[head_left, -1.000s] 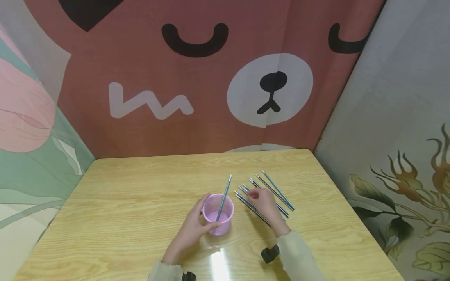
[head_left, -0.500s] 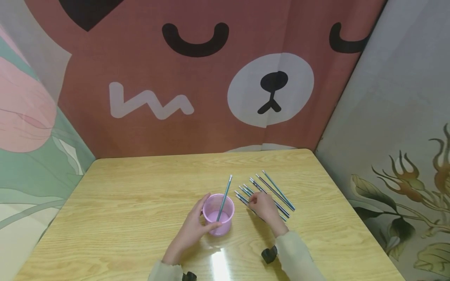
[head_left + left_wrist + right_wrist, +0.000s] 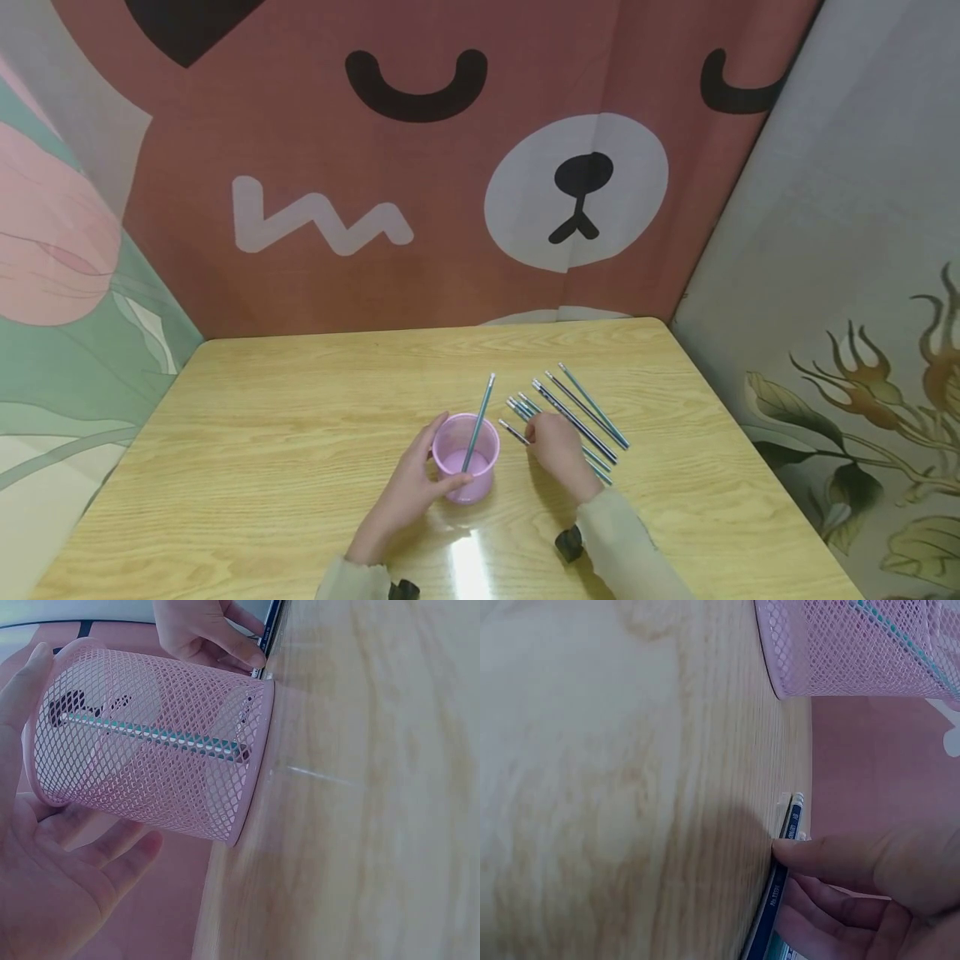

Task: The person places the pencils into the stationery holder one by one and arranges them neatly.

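Note:
A pink mesh pencil cup (image 3: 469,492) stands upright on the table, holding one teal pencil (image 3: 480,422) that leans against its rim. My left hand (image 3: 412,477) holds the cup from the left, thumb at the near rim and fingers round the far side. To the right of the cup, my right hand (image 3: 557,450) pinches a dark blue pencil (image 3: 776,892) close to its eraser end, low over the tabletop. In the head view most of that pencil is hidden under the hand. Several other pencils (image 3: 573,418) lie beside and beyond the right hand.
The wooden table (image 3: 262,450) reaches back to a curtain (image 3: 315,283) with a printed bear face. A patterned cloth (image 3: 847,400) hangs along the right side. Dark wrist cameras (image 3: 570,544) sit by both sleeves.
My right hand has moved slightly toward me, from above the pencils to the dark blue one, which now lies apart from its neighbours. The left hand and the cup have stayed put.

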### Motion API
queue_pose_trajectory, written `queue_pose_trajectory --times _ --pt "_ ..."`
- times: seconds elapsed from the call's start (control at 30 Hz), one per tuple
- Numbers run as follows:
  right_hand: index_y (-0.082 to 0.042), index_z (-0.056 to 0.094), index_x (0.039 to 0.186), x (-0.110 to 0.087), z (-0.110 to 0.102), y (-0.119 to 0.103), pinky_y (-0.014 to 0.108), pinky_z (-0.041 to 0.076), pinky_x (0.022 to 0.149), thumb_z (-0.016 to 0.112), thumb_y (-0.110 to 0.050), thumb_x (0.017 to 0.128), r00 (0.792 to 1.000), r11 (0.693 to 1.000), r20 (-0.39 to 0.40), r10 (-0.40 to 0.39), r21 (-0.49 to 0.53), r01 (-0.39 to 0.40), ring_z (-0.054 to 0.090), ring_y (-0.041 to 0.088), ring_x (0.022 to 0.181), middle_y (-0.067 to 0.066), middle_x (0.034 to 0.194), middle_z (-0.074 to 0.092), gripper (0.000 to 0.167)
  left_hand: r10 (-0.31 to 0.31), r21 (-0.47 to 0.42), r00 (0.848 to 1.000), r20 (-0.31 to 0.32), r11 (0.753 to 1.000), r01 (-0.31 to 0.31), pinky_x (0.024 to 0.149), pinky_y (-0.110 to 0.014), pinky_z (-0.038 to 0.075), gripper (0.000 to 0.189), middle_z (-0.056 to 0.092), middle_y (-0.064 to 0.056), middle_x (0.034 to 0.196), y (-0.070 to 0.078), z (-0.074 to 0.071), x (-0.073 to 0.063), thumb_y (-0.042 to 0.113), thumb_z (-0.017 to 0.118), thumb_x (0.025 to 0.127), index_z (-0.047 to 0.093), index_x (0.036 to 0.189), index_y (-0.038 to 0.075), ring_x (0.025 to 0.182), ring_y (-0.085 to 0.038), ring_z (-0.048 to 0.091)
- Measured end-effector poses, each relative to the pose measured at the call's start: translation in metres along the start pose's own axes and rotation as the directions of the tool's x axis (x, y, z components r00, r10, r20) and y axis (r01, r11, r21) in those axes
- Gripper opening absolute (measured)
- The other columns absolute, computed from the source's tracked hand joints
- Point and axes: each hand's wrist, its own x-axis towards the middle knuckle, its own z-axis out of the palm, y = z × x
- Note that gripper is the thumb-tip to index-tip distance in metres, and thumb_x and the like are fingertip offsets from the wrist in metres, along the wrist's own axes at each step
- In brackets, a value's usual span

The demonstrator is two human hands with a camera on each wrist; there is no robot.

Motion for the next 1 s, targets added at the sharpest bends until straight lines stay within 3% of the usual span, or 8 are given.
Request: queue_pose_trajectory --times 0.23,0.37,0.47,0.6,0.7,0.83,0.93,1.0 --pt "-0.009 0.072 0.074 0.004 0.001 0.003 0.033 0.056 0.062 0.076 -0.001 0.068 0.999 0.999 0.011 -0.03 -0.02 0.03 0.064 0.02 0.069 0.003 0.073 0.07 0.011 0.003 -0.002 1.0 0.002 1.0 -0.003 0.104 -0.061 0.046 0.094 0.039 -0.019 0.151 0.001 0.0 0.0 0.033 0.079 0.077 0.027 0.152 0.01 0.124 -0.045 0.052" --pt "-0.009 0.073 0.078 0.008 0.002 0.011 0.028 0.052 0.062 0.074 -0.004 0.073 0.996 0.994 0.085 0.001 0.107 -0.01 0.059 0.014 0.069 0.002 0.075 0.069 0.007 0.007 -0.002 1.0 0.005 1.0 -0.007 0.104 -0.06 0.046 0.095 0.038 -0.019 0.151 0.0 0.0 0.0 0.033 0.079 0.077 0.026 0.152 0.01 0.124 -0.044 0.052" --pt "-0.009 0.074 0.083 0.009 -0.001 0.015 0.026 0.053 0.065 0.074 -0.007 0.076 0.987 0.967 0.16 0.036 0.242 -0.074 0.059 0.012 0.073 0.001 0.08 0.069 0.008 0.006 -0.006 1.0 0.005 1.0 -0.006 0.103 -0.059 0.047 0.095 0.038 -0.019 0.151 0.0 0.0 0.0 0.033 0.079 0.077 0.026 0.152 0.01 0.123 -0.044 0.053" --pt "-0.006 0.074 0.094 0.01 -0.008 0.018 0.026 0.059 0.067 0.072 -0.008 0.081 0.96 0.889 0.256 0.113 0.406 -0.213 0.063 0.013 0.076 0.004 0.088 0.071 0.013 0.013 -0.005 1.0 0.004 1.0 -0.013 0.103 -0.059 0.048 0.095 0.038 -0.02 0.151 -0.001 0.0 0.0 0.033 0.079 0.077 0.025 0.153 0.009 0.123 -0.045 0.053" --pt "-0.001 0.071 0.102 0.009 -0.011 0.02 0.028 0.062 0.067 0.068 -0.006 0.086 0.937 0.804 0.31 0.161 0.509 -0.306 0.068 0.016 0.078 0.009 0.09 0.073 0.017 0.019 0.001 1.0 0.006 1.0 -0.019 0.103 -0.058 0.048 0.096 0.038 -0.021 0.151 -0.001 0.0 0.0 0.033 0.079 0.077 0.025 0.153 0.008 0.123 -0.046 0.052" --pt "0.005 0.067 0.109 0.009 -0.013 0.024 0.031 0.063 0.069 0.063 -0.004 0.089 0.922 0.694 0.346 0.174 0.621 -0.364 0.072 0.021 0.082 0.015 0.093 0.075 0.021 0.021 0.01 1.0 0.008 1.0 -0.021 0.103 -0.058 0.048 0.095 0.038 -0.022 0.151 -0.001 0.001 0.0 0.033 0.078 0.078 0.025 0.153 0.009 0.124 -0.047 0.052" --pt "0.007 0.065 0.112 0.009 -0.017 0.027 0.033 0.063 0.072 0.062 -0.003 0.091 0.929 0.65 0.325 0.178 0.67 -0.359 0.072 0.025 0.087 0.017 0.097 0.074 0.024 0.022 0.011 1.0 0.006 1.0 -0.022 0.103 -0.058 0.048 0.094 0.038 -0.022 0.151 -0.001 0.001 0.0 0.033 0.078 0.078 0.025 0.153 0.009 0.124 -0.047 0.052" --pt "0.007 0.063 0.114 0.009 -0.022 0.026 0.033 0.063 0.074 0.062 -0.005 0.092 0.938 0.642 0.281 0.202 0.685 -0.344 0.072 0.026 0.09 0.017 0.099 0.074 0.026 0.022 0.009 1.0 0.004 1.0 -0.022 0.103 -0.059 0.048 0.095 0.037 -0.022 0.151 -0.001 0.001 0.0 0.033 0.078 0.078 0.025 0.153 0.009 0.124 -0.047 0.052"
